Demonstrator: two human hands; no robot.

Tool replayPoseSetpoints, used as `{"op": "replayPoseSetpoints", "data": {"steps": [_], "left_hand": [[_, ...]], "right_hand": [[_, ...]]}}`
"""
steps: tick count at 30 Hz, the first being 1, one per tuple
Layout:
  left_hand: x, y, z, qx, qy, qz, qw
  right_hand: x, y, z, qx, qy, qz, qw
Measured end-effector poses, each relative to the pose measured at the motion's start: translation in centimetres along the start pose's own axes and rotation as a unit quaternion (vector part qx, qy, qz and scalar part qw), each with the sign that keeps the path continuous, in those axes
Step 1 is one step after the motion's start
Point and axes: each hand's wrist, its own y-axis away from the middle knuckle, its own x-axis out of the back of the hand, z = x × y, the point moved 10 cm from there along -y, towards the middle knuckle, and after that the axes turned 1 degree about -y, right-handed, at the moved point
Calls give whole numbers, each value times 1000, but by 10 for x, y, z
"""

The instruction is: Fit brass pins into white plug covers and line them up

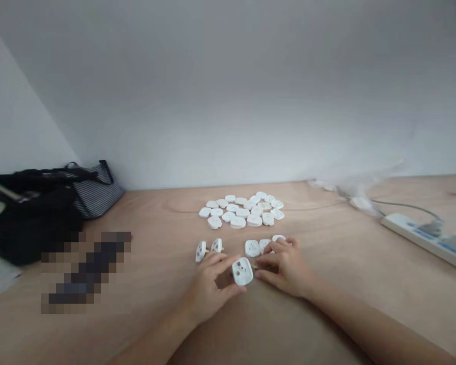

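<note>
My left hand grips a white plug base between thumb and fingers, its inner side with metal terminals facing me. Just right of it, my right hand is closed at the fingertips on a small brass-coloured piece, perhaps a plug pin, too small to make out fully. Beyond my left fingers stand two similar plug bases with brass pins showing. White plug parts, including a square one, lie beside and partly behind my right fingers.
Farther back lies a cluster of several white plug parts. A white power strip with a grey cable and a clear plastic bag are at the right. Black and striped bags and a pixelated dark object are at the left.
</note>
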Motion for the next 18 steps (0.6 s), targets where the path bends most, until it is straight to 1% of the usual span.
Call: {"op": "replayPoseSetpoints", "data": {"steps": [4, 7, 11, 14, 16, 18], "left_hand": [[-5, -1, 1, -4, -2, -19, 1000], [-6, -2, 1, -3, -3, -23, 1000], [-6, -1, 0, -1, -6, -23, 1000], [-7, 0, 2, -5, -7, -30, 1000], [-7, 0, 3, -8, -8, -31, 999], [-7, 0, 3, -11, -10, -30, 999]], "right_hand": [[-11, -1, 2, -21, 15, 3, 1000], [-12, -1, 1, -29, 10, 19, 999], [0, 2, 4, -38, -18, 63, 997], [12, 4, 3, -30, -71, 91, 993], [15, 5, -3, -7, -122, 82, 989], [15, 5, -14, 23, -158, 55, 986]]}}
